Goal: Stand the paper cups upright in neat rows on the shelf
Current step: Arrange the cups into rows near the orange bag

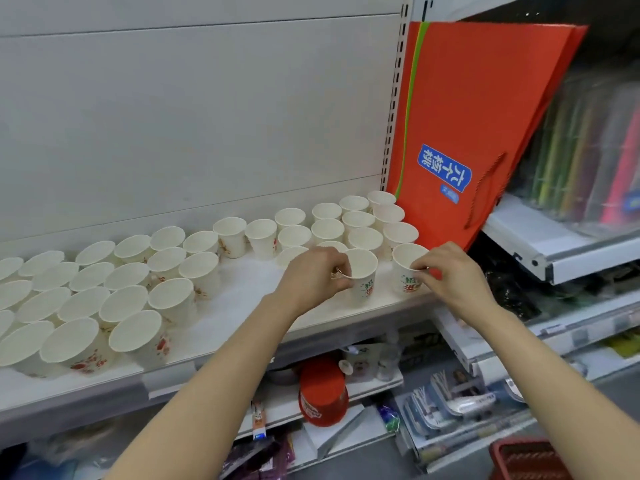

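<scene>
On the white shelf (242, 306), the left hand (311, 271) pinches one upright paper cup (363, 275) by its rim while the right hand (446, 271) grips the neighbouring cup (407, 268) at the front row's right end

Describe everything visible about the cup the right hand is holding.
The cup is white paper with a rolled rim and red and green printed characters on its side. It stands upright, mouth open, apparently empty, at the front right end of the shelf, just ahead of the rows beside the red bag. The right hand pinches its rim; no other cup touches it.
</scene>
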